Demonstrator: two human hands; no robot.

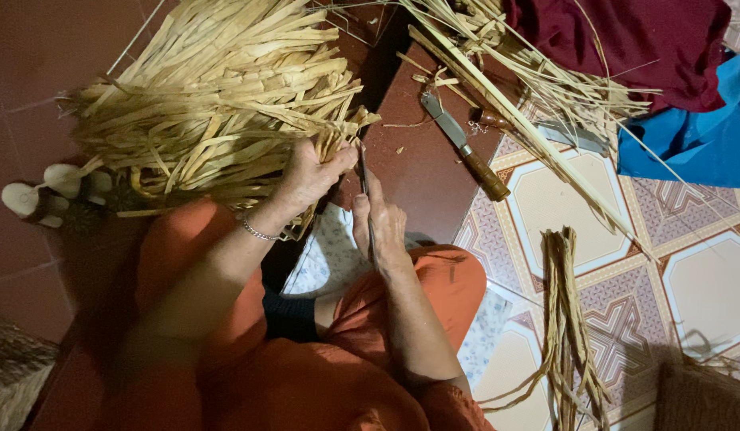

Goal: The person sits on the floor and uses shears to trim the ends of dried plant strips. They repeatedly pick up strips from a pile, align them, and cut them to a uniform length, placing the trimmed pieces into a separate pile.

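A large sheaf of pale dried straw strips [214, 96] lies across my lap and the floor. My left hand [310, 177], with a thin silver bracelet on the wrist, grips the near end of this sheaf. My right hand [379, 227] is closed around a thin dark blade [364, 172] that points up toward the strip ends beside my left hand. Orange trousers [250, 351] cover my legs below both hands.
A knife with a brown wooden handle [466, 148] lies on the dark red floor. A loose bundle of strips [568, 319] rests on the patterned tiles. Long stalks [530, 112] run diagonally at top right, by maroon cloth [625, 40] and blue cloth [697, 136]. Bare toes [47, 191] show at left.
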